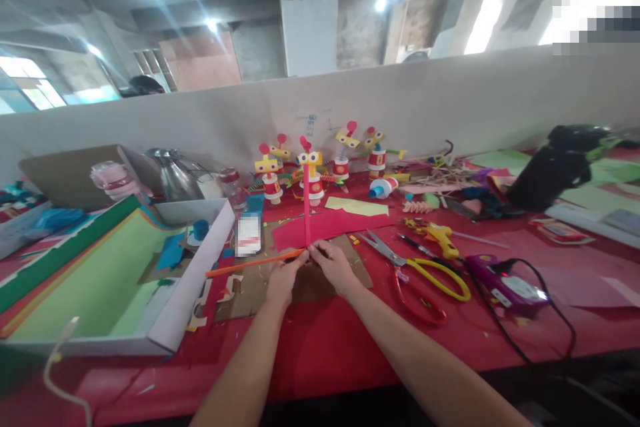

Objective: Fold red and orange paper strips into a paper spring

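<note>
Two paper strips meet at a corner between my hands. The orange strip (250,263) runs out to the left, and the pink-red strip (307,207) points away from me. My left hand (285,273) pinches the joined ends from the left. From the right, my right hand (333,263) closes its fingertips on the same corner, partly hiding it. Beneath them lie a piece of brown cardboard (357,260) and a red paper sheet (340,227). Scissors (400,259) with one yellow and one red handle rest open to the right of my hands.
Several paper-cup figures (313,183) stand along the back wall. A white box (165,333) with coloured paper sits at left. At right are a yellow glue gun (447,240), a purple power strip (505,287) with a black cable, and a black bottle (550,170).
</note>
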`<act>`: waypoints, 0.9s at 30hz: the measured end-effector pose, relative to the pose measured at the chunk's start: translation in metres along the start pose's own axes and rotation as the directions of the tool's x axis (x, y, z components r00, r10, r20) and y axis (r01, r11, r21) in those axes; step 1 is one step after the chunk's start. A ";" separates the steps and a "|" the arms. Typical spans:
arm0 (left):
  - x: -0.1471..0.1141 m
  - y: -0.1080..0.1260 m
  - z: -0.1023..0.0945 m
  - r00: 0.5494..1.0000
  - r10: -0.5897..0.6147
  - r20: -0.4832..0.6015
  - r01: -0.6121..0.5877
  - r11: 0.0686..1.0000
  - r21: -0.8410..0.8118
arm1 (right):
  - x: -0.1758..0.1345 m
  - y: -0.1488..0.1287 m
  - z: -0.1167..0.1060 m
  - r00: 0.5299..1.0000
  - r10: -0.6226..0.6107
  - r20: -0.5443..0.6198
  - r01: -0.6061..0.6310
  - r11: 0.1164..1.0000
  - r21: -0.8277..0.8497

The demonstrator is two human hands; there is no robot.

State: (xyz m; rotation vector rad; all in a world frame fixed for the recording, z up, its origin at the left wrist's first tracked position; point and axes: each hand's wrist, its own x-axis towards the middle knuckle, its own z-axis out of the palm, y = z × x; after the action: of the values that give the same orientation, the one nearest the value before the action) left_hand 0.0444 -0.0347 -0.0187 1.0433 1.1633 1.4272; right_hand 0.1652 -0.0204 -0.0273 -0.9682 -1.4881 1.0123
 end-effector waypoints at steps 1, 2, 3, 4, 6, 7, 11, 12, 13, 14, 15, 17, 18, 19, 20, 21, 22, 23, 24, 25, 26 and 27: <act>0.001 -0.003 -0.001 1.000 -0.011 0.026 0.011 1.000 -0.002 | 0.000 0.001 -0.001 0.999 -0.025 -0.020 0.023 0.997 -0.074; 0.002 -0.005 -0.001 0.998 -0.020 0.053 0.020 1.000 0.005 | 0.001 0.003 -0.003 0.998 -0.052 -0.043 0.045 0.988 -0.148; 0.003 -0.007 -0.002 0.997 -0.030 0.069 0.028 0.999 0.020 | 0.001 0.004 -0.004 0.995 -0.080 -0.064 0.064 0.974 -0.219; 0.003 -0.009 -0.002 0.997 -0.039 0.074 0.036 0.999 0.041 | 0.001 0.004 -0.005 0.991 -0.107 -0.079 0.081 0.957 -0.279; 0.004 -0.010 -0.002 0.997 -0.055 0.057 0.051 0.996 0.069 | 0.000 0.006 -0.005 0.985 -0.144 -0.097 0.102 0.932 -0.348; 0.004 -0.011 -0.003 0.997 -0.060 0.046 0.057 0.996 0.063 | 0.000 0.006 -0.004 0.983 -0.151 -0.104 0.106 0.930 -0.352; 0.005 -0.010 -0.001 0.996 -0.053 0.065 0.058 0.996 -0.067 | 0.000 0.004 0.000 0.988 -0.099 -0.118 0.069 0.971 -0.231; 0.005 -0.009 -0.001 0.996 -0.053 0.074 0.060 0.994 -0.092 | 0.000 0.003 0.000 0.990 -0.079 -0.114 0.056 0.980 -0.191; 0.004 -0.007 0.000 0.995 -0.057 0.081 0.065 0.992 -0.105 | 0.000 0.002 0.001 0.992 -0.064 -0.108 0.046 0.986 -0.161; 0.003 -0.005 0.001 0.995 -0.063 0.079 0.071 0.992 -0.102 | 0.000 0.001 0.001 0.993 -0.057 -0.101 0.043 0.989 -0.143; 0.002 -0.003 0.001 0.996 -0.063 0.068 0.069 0.994 -0.086 | 0.000 0.001 0.001 0.994 -0.057 -0.095 0.044 0.990 -0.137; 0.000 0.001 0.002 0.999 -0.023 0.026 0.024 1.000 -0.020 | 0.000 0.000 -0.001 0.992 -0.068 -0.103 0.051 0.986 -0.158; 0.000 0.002 0.002 1.000 0.008 0.006 -0.008 1.000 0.015 | 0.000 0.000 -0.001 0.991 -0.074 -0.113 0.053 0.983 -0.178; -0.001 0.003 0.002 0.999 0.038 -0.010 -0.038 0.998 0.043 | -0.001 0.000 -0.002 0.989 -0.077 -0.124 0.051 0.978 -0.201; -0.001 0.003 0.001 0.998 0.061 -0.020 -0.060 0.996 0.059 | -0.001 0.000 -0.002 0.988 -0.081 -0.132 0.050 0.974 -0.221; 0.000 0.003 0.001 0.997 0.073 -0.026 -0.071 0.995 0.066 | -0.002 0.001 -0.002 0.987 -0.083 -0.136 0.049 0.970 -0.237; 0.000 0.003 0.000 0.997 0.075 -0.032 -0.073 0.995 0.071 | -0.002 0.001 -0.002 0.987 -0.086 -0.136 0.049 0.967 -0.250; 0.001 0.002 -0.001 0.996 0.076 -0.041 -0.072 0.994 0.078 | -0.003 0.001 -0.002 0.987 -0.089 -0.133 0.051 0.964 -0.260; 0.001 0.001 -0.002 0.996 0.078 -0.051 -0.074 0.994 0.084 | -0.003 0.001 -0.001 0.987 -0.092 -0.133 0.053 0.961 -0.272; 0.002 0.000 -0.002 0.995 0.078 -0.059 -0.073 0.994 0.080 | -0.003 0.001 -0.001 0.986 -0.098 -0.133 0.057 0.957 -0.285; 0.002 -0.001 -0.003 0.996 0.072 -0.059 -0.068 0.996 0.064 | -0.003 0.002 0.000 0.985 -0.108 -0.135 0.063 0.952 -0.300; 0.003 -0.003 -0.002 0.997 0.060 -0.050 -0.059 0.998 0.037 | -0.004 0.002 0.000 0.983 -0.122 -0.138 0.073 0.946 -0.314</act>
State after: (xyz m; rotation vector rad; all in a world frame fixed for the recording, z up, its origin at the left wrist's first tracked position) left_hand 0.0420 -0.0321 -0.0219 1.0802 1.2072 1.4919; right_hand 0.1655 -0.0231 -0.0306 -1.1537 -1.5732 0.6267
